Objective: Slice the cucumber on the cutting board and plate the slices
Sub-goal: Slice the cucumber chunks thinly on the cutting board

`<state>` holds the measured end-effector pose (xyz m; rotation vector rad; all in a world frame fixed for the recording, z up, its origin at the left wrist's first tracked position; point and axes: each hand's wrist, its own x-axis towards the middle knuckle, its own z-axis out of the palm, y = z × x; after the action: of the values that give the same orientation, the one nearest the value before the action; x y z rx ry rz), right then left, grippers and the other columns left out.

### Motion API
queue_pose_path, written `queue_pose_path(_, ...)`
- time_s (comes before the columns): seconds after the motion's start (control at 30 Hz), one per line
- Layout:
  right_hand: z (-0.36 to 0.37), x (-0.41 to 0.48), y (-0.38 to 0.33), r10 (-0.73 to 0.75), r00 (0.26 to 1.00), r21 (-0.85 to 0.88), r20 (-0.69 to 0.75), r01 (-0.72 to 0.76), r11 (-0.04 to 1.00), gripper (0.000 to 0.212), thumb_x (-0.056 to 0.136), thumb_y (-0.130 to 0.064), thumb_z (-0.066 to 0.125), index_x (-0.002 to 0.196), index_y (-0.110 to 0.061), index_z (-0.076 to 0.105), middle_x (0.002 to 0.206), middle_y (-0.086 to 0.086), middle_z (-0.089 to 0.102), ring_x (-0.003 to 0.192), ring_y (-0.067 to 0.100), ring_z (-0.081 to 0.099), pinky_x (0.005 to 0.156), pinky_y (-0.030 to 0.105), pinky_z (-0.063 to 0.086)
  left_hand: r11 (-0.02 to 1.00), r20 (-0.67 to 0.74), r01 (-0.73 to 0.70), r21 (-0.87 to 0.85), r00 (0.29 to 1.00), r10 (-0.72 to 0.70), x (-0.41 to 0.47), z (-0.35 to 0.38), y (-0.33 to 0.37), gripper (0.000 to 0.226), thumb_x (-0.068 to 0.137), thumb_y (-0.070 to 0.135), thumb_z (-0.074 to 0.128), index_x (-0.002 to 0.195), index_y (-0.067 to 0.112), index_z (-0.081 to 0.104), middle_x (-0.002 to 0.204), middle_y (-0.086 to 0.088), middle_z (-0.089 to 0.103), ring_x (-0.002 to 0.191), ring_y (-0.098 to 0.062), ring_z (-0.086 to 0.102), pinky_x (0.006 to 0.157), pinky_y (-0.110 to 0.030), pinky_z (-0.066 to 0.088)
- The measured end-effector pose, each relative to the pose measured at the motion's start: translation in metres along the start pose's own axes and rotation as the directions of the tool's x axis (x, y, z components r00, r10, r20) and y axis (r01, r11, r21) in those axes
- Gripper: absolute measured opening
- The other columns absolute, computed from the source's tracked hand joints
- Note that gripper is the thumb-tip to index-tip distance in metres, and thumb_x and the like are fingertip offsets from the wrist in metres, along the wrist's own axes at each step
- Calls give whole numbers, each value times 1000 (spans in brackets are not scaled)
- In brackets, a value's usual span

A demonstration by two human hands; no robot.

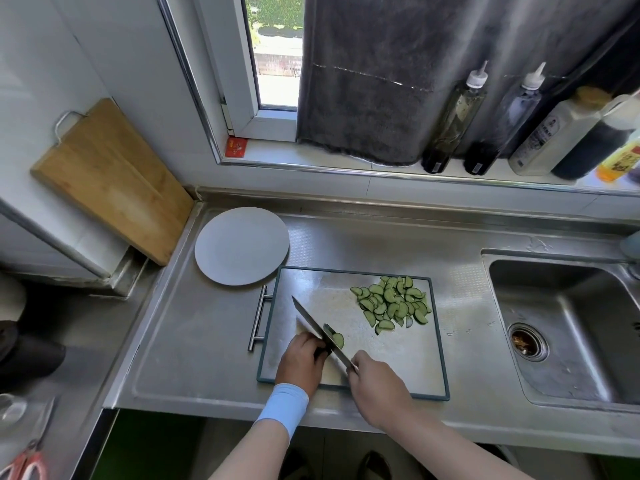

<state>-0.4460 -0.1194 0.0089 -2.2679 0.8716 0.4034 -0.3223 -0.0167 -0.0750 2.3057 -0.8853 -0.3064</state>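
A steel cutting board point(311, 292) with a dark rim lies on the counter. A heap of several half-moon cucumber slices point(393, 303) covers its far right part. My left hand point(301, 358) holds the last stub of cucumber point(320, 351) down at the board's near left; its fingers curl over it. My right hand point(377, 382) grips the handle of a knife point(317, 325). The blade points away to the left and rests against the stub, with fresh slices point(336, 339) on its right side. An empty white plate point(241, 251) sits behind the board, to the left.
A sink point(571, 327) with a drain lies to the right. Sauce bottles point(485, 123) line the window sill beside a grey towel point(374, 81). A wooden board point(110, 181) leans against the left wall. Red-handled scissors point(24, 462) lie at the lower left.
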Motion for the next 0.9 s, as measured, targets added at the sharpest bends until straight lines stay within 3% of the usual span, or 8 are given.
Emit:
queue_pose_path(0.13,-2,-9,6,-22,1000,-11,7,22,1000,12,103,-33,36,96,-26,43,77,-5,57,66,13,50,53,27,33,1000,0,25,1,1000,-25,0,-1,2,8,80,19,70,88,21,70,93,5,64,89,-11,56,78,-13,37)
queue_pose_path(0.53,5,6,4,22,997,-5,68,-21,1000,13,101,-29,35,96,-20,42,81,1,59,74,23,55,60,36,37,1000,-21,9,-19,1000,-9,-3,1,1,12,76,14,73,85,20,69,88,7,63,84,-10,56,71,-14,41)
queue_pose_path(0.9,4,15,-5,11,998,14,56,-11,1000,11,100,-28,36,96,-21,43,84,0,57,76,24,52,58,35,34,1000,-40,-5,-12,999,4,-5,4,1,15,75,9,73,86,18,68,89,4,61,84,-12,54,72,-18,44)
